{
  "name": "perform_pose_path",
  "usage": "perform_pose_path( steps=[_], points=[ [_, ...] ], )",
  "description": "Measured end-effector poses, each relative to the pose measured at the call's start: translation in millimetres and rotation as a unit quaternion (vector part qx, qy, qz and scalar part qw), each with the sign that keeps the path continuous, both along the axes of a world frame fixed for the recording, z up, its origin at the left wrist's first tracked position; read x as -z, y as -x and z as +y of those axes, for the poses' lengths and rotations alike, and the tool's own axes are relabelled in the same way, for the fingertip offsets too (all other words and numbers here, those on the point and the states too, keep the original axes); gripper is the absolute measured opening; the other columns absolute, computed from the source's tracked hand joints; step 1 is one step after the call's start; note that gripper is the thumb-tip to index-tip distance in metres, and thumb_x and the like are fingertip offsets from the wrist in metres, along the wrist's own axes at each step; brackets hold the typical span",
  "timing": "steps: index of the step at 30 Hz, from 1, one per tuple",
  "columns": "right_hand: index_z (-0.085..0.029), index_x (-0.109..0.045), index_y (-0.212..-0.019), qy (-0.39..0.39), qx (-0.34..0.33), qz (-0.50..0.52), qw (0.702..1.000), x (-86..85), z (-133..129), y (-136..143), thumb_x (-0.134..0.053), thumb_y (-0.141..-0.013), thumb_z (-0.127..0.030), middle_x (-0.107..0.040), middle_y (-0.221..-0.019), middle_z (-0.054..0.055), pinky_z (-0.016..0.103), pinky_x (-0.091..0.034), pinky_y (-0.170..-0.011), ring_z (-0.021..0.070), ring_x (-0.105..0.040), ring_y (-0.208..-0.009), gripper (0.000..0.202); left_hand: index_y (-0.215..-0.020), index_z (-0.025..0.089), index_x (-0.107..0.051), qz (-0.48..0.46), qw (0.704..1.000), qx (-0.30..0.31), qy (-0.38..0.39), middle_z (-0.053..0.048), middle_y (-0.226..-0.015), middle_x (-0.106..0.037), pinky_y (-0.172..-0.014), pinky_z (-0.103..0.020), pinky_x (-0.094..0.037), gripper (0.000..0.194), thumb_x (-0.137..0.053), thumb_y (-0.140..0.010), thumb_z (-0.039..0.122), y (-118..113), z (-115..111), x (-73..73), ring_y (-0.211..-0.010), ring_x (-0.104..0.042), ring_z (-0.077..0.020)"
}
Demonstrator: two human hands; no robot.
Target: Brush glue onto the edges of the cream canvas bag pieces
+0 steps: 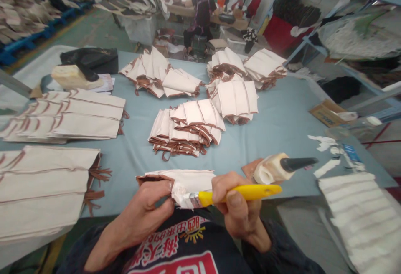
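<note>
My right hand grips a yellow-handled paintbrush, its metal band and whitish, caked bristles pointing left. The bristles touch the near edge of a cream fabric piece with brown lining, close to my body at the table's front edge. My left hand pinches that same piece at its left end, where the brown inside shows. Just beyond my right hand, a cream pot with a dark handle-like stick poking out lies on a brown patch. What coats the bristles cannot be made out.
Stacks of cream pieces with brown edges lie across the blue-grey table. More long pieces are piled at left, white strips at right. A small cardboard box sits on the right side. A person sits in the background.
</note>
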State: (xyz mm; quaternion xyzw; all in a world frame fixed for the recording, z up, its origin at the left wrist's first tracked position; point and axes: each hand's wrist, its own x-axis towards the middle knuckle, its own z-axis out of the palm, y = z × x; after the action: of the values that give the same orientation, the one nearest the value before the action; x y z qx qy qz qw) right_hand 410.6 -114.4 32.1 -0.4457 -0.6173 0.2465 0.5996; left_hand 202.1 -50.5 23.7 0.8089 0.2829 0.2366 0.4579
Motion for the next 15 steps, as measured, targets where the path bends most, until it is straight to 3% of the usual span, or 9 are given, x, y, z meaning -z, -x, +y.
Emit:
perform_pose_path(
  steps=[3, 6, 8, 11, 15],
  points=[
    [-0.024, -0.064, -0.088, 0.034, -0.042, 0.186, 0.981, -2.6, 13.0, 1.1, -0.048, -0.111, -0.042, -0.041, -0.054, -0.009, 0.020, -0.023, -0.035, 0.0078, -0.031, -0.037, 0.033, -0.074, 0.020, -0.066, -0.019, 1.000, -0.010, 0.004, 0.000, -0.071, -0.070, -0.072, -0.025, -0.048, 0.026, -0.051, -0.094, 0.011, -4.5, 1.9, -1.5, -0.069, -0.064, -0.0164],
    [-0.023, -0.062, -0.084, 0.027, -0.018, 0.266, 0.963, -8.1, 29.7, -0.7, -0.054, -0.109, -0.043, -0.036, -0.054, -0.010, 0.018, -0.019, -0.035, 0.0070, -0.025, -0.038, 0.034, -0.065, 0.021, -0.062, -0.033, 0.999, -0.030, 0.019, 0.002, -0.061, -0.061, -0.069, -0.027, -0.047, 0.030, -0.052, -0.092, 0.013, -10.8, 3.6, -2.4, -0.061, -0.057, -0.0156],
    [-0.022, -0.062, -0.083, 0.046, -0.035, 0.271, 0.961, -10.5, 36.3, -2.9, -0.057, -0.107, -0.047, -0.034, -0.053, -0.010, 0.018, -0.017, -0.035, 0.0065, -0.023, -0.038, 0.035, -0.063, 0.021, -0.061, -0.038, 0.998, -0.040, 0.032, 0.002, -0.060, -0.059, -0.066, -0.026, -0.046, 0.029, -0.053, -0.090, 0.012, -14.2, 4.2, -2.6, -0.059, -0.053, -0.0145],
    [-0.021, -0.061, -0.082, 0.134, -0.083, 0.241, 0.958, -10.1, 36.2, -9.0, -0.057, -0.105, -0.055, -0.031, -0.051, -0.011, 0.018, -0.015, -0.036, 0.0064, -0.021, -0.039, 0.042, -0.064, 0.020, -0.058, -0.077, 0.996, -0.052, 0.014, 0.004, -0.060, -0.057, -0.061, -0.024, -0.042, 0.028, -0.049, -0.088, 0.007, -17.1, 3.8, -1.0, -0.056, -0.049, -0.0119],
    [-0.021, -0.060, -0.078, 0.217, -0.056, 0.224, 0.949, -5.8, 30.3, -26.1, -0.060, -0.101, -0.063, -0.028, -0.051, -0.011, 0.020, -0.014, -0.037, 0.0067, -0.020, -0.041, 0.048, -0.064, 0.020, -0.055, -0.116, 0.991, -0.047, -0.036, 0.006, -0.058, -0.051, -0.059, -0.021, -0.040, 0.031, -0.046, -0.087, 0.001, -18.2, 2.0, 4.8, -0.054, -0.047, -0.0092]
  ],
)
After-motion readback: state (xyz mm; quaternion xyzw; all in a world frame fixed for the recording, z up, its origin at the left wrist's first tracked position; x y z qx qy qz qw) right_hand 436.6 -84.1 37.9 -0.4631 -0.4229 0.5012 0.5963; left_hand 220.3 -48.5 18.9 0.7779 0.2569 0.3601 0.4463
